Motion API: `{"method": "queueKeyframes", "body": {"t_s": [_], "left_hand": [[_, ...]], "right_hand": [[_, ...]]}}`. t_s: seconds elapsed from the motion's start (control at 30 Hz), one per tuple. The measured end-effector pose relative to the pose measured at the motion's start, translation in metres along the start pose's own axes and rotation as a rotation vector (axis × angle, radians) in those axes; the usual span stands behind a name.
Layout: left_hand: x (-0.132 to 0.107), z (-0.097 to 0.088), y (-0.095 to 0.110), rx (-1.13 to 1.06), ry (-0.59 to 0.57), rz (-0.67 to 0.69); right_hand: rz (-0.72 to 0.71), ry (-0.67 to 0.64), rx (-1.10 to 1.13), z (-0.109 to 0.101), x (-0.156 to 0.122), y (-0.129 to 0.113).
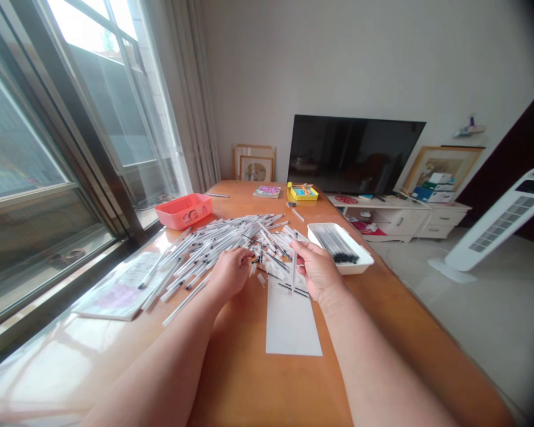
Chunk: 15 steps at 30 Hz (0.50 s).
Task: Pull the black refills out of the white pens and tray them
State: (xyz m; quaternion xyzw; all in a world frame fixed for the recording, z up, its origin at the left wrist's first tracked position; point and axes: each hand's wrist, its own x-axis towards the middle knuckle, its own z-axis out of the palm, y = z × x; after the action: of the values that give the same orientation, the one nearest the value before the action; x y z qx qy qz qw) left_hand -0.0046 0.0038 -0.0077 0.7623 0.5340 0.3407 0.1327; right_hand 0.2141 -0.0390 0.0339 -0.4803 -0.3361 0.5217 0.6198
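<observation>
My right hand (319, 268) pinches a clear pen barrel (294, 264) between thumb and fingers and holds it nearly upright above a white sheet of paper (291, 326). My left hand (232, 271) is closed at the near edge of a heap of white and clear pens (218, 243) with black ends. What its fingertips hold, if anything, is hidden. Thin black refills (295, 289) lie across the top of the sheet. Small clear pen caps (261, 279) are scattered between my hands. Right of my right hand stands a white tray (365, 261) of clear, black-ended pen parts.
A red plastic basket (183, 212) stands behind the heap on the left. Some pens overlap a notebook (115, 293) by the window. Farther back are a yellow box (303, 193) and a booklet (267, 191). The wooden table's right edge (420, 314) drops to the floor.
</observation>
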Motion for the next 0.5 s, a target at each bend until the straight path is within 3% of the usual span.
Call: {"method": "queueKeyframes", "body": {"t_s": [0.2,0.5], "left_hand": [[-0.008,0.000,0.014,0.257,-0.121,0.039],[-0.009,-0.001,0.021,0.307,-0.145,0.029]], "right_hand": [[-0.006,0.036,0.011,-0.002,0.002,0.002],[-0.012,0.044,0.006,-0.001,0.002,0.001]]}}
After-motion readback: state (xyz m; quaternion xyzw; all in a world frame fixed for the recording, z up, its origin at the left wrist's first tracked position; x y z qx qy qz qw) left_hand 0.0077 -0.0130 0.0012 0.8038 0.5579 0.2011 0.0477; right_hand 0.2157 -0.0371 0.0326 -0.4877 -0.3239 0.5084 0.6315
